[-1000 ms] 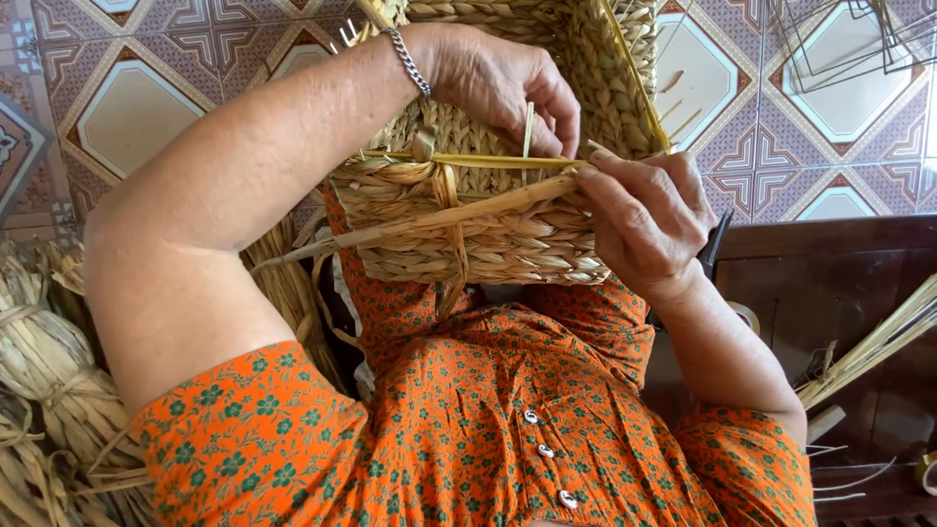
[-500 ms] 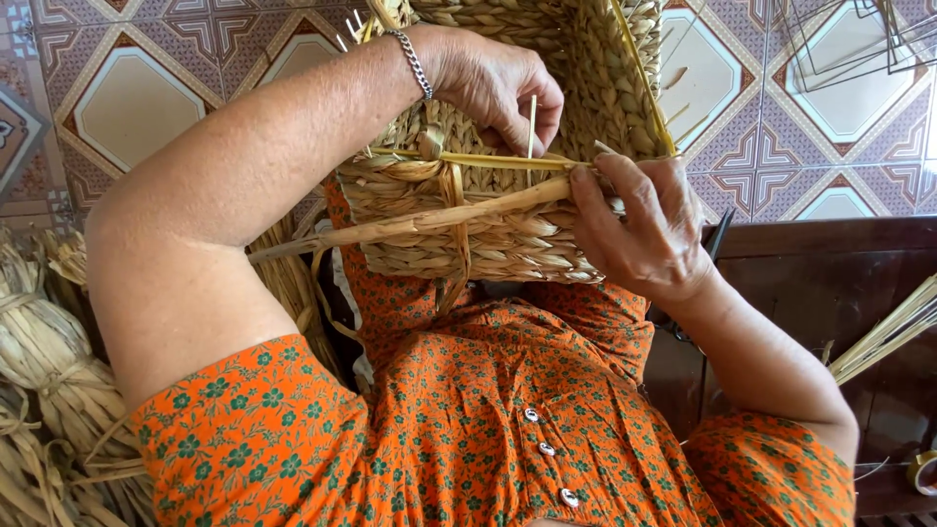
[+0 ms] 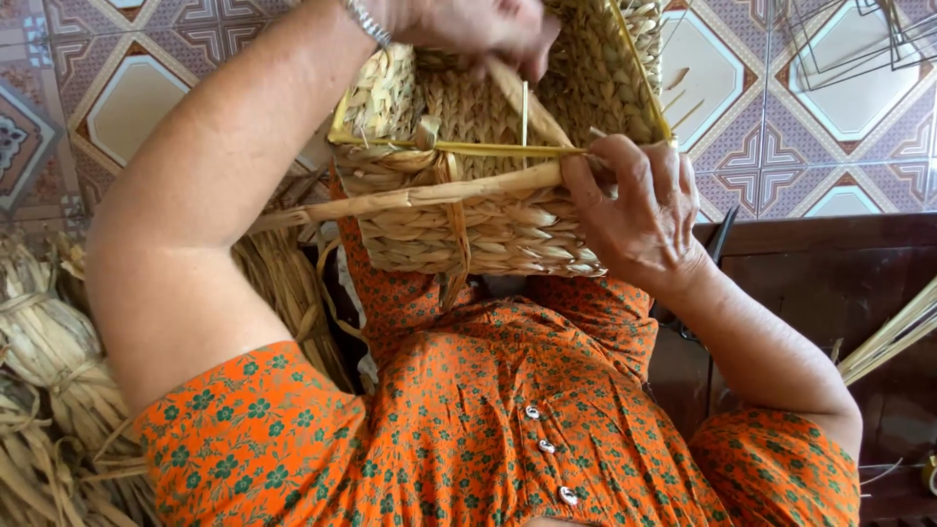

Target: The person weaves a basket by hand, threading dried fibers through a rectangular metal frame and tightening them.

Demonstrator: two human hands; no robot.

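Patterned floor tiles (image 3: 137, 93) in cream, maroon and blue covered the ground. Bundles of dried, tan straw fibre (image 3: 44, 390) lay heaped at the left edge. A dark brown wooden bench (image 3: 839, 283) stood on the right, with loose pale reed stalks (image 3: 893, 337) slanting across it. Thin bent wire frames (image 3: 859, 39) rested on the tiles in the upper right corner.

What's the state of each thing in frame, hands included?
Woven straw basket with yellow wire rim: unfinished, tilted on the lap, loose strand ends sticking out.
Long flat pale straw strand: laid across the basket below the rim, pinched at one end.
Left hand: reaching into the basket top, grip closed on weave.
Right hand: grip shut on the strand.
Bundles of dried straw: tied, on the floor.
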